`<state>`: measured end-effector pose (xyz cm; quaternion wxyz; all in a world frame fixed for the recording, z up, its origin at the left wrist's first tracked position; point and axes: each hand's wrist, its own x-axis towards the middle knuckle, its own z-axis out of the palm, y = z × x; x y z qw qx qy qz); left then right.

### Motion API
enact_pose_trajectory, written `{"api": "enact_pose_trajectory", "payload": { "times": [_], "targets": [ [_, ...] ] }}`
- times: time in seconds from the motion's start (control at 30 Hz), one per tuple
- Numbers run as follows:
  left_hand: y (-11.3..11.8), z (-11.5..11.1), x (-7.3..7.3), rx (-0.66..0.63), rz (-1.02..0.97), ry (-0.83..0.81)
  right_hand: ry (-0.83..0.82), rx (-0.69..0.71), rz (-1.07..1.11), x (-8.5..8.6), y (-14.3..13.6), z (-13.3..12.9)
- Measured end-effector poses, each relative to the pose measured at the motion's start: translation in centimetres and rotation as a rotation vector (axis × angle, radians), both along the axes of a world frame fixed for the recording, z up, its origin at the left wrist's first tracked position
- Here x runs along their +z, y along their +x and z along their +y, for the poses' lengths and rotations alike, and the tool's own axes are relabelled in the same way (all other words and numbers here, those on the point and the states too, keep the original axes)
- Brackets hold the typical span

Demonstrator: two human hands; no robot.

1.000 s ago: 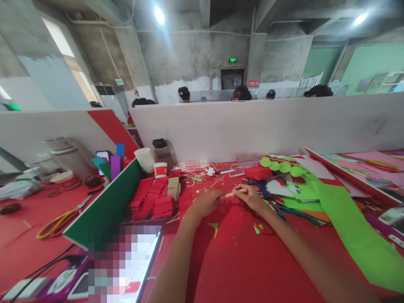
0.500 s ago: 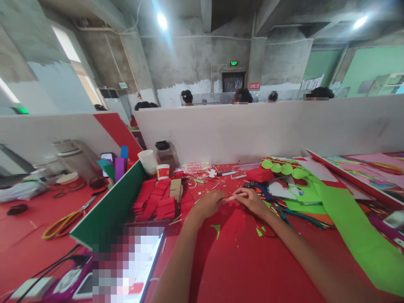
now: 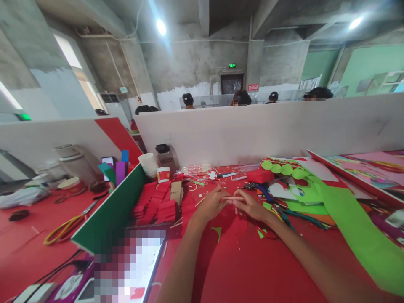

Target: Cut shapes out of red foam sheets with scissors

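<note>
My left hand (image 3: 214,204) and my right hand (image 3: 248,204) meet above the middle of the red table (image 3: 236,269). The fingers of both are closed in a pinch, with the fingertips nearly touching. Between them runs something thin and pale, too small to make out. Red material on the table lies beneath the hands. A small green scrap (image 3: 217,232) is just below my left hand, and red-handled scissors (image 3: 267,231) lie partly behind my right wrist.
Stacked red pieces (image 3: 158,202) and a green divider (image 3: 107,206) stand left, near a lit screen (image 3: 143,269). Pliers (image 3: 303,216), green sheets (image 3: 350,227) and a red bundle (image 3: 259,175) lie right. Cups (image 3: 163,174) stand behind.
My hands have come slightly closer together, and the fingers of my right hand have curled downward. The view has shifted a little.
</note>
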<state>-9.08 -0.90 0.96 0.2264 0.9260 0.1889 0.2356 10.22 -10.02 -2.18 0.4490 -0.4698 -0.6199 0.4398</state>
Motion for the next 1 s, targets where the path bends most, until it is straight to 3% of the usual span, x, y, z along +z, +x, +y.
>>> {"api": "enact_pose_trajectory", "payload": {
  "times": [0.17, 0.47, 0.7, 0.87, 1.0],
  "targets": [
    [-0.2, 0.1, -0.2, 0.030, 0.008, 0.068, 0.000, -0.001, -0.035, 0.0, -0.1, 0.1],
    [-0.2, -0.7, 0.6, 0.087, 0.143, 0.121, 0.014, -0.020, -0.046, -0.5, 0.0, 0.3],
    [-1.0, -0.6, 1.7, 0.453, 0.203, 0.159, 0.169, -0.216, -0.239, -1.0, 0.5, 1.1],
    [-2.6, -0.1, 2.2, 0.787, 0.314, 0.140, 0.182, -0.209, -0.444, -1.2, 0.5, 0.8],
    [-3.5, 0.0, 1.9, 0.879, 0.434, 0.065, 0.192, -0.153, -0.650, -1.0, 0.4, 0.4]
  ]
}}
